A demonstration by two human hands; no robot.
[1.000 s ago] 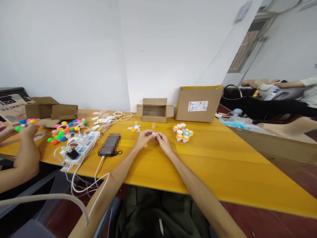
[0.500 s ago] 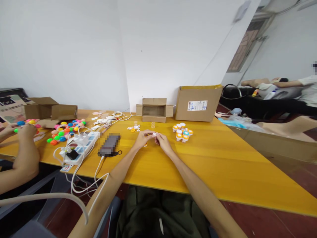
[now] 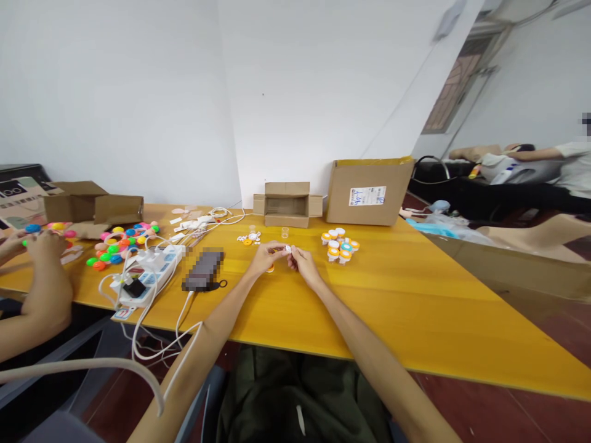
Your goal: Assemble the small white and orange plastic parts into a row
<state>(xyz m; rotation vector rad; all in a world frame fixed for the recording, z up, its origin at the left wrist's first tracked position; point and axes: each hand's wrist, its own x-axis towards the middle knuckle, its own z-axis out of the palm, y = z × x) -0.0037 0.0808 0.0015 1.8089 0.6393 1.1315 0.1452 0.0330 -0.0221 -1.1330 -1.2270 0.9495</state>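
Between the fingertips of both hands is a small white piece [image 3: 287, 248], too small to make out in detail. My left hand [image 3: 266, 257] pinches it from the left and my right hand [image 3: 302, 263] from the right, just above the table. Under my left hand an orange-and-white cap [image 3: 270, 269] partly shows. Beyond the hands stands a small clear cylinder [image 3: 285, 232]. Left of it lie small white parts [image 3: 252, 237] and an orange ring [image 3: 248, 242]. To the right is a cluster of small clear jars with orange, white and teal lids [image 3: 340, 246].
At the back stand an open cardboard box [image 3: 287, 209] and a larger closed box [image 3: 369, 192]. On the left are a phone [image 3: 203, 271], a power strip [image 3: 152, 277] with loose white cables, and colourful balls [image 3: 122, 243]. A co-worker's hands [image 3: 46, 246] handle balls at far left.
My hands stay in nearly the same place, and the white piece between the fingertips looks slightly turned. The co-worker's hands at far left have shifted slightly.
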